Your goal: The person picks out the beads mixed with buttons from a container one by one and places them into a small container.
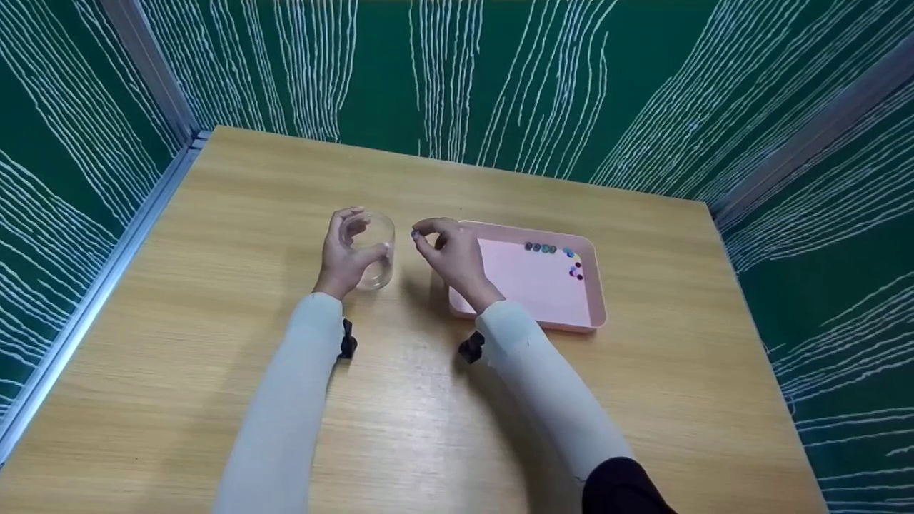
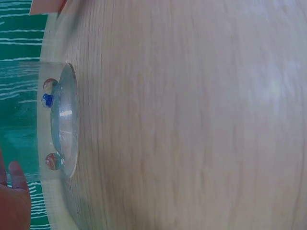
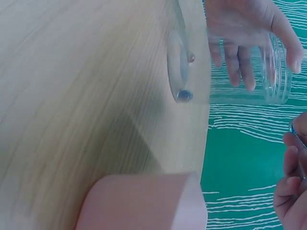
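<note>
A clear glass jar (image 1: pixel 383 270) stands upright on the table, and my left hand (image 1: pixel 340 260) grips its side, thumb in front and fingers behind. A few marbles lie at the bottom of the jar, among them a blue one (image 2: pixel 47 100) and a reddish one (image 2: pixel 53 161). My right hand (image 1: pixel 457 258) is raised between the jar and the pink tray (image 1: pixel 525 323). Its thumb and index finger pinch a small bluish marble (image 1: pixel 415 233), mostly covered by the fingertips. Inside the tray, several marbles (image 1: pixel 540 248) sit in a row along the far side.
Small, colourful round pieces (image 1: pixel 576 270) are grouped near the tray's right wall. The wooden table (image 1: pixel 400 428) ends at green walls (image 1: pixel 385 78) with white wavy lines on the back and both sides. A metal rail (image 1: pixel 93 285) runs along the left edge.
</note>
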Demonstrator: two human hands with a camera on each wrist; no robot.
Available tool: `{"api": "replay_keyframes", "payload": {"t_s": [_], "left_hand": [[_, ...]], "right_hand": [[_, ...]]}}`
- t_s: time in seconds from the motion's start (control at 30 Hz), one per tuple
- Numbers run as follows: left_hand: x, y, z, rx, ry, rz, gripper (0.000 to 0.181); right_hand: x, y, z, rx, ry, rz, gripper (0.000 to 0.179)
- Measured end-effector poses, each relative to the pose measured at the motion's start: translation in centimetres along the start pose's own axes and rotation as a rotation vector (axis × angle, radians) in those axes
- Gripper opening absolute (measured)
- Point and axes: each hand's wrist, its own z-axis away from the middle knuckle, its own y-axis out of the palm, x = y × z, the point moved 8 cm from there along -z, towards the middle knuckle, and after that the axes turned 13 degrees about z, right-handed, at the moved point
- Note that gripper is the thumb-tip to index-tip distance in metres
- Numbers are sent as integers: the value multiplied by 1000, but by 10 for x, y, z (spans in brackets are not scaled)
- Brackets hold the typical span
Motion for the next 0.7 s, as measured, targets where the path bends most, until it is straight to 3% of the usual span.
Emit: {"api": "replay_keyframes", "payload": {"t_s": [0.7], "left_hand": [[2,-1,1,0,-58,-49,67]], "right_hand": [[22,15,-4,39,-6,-98,19]]}}
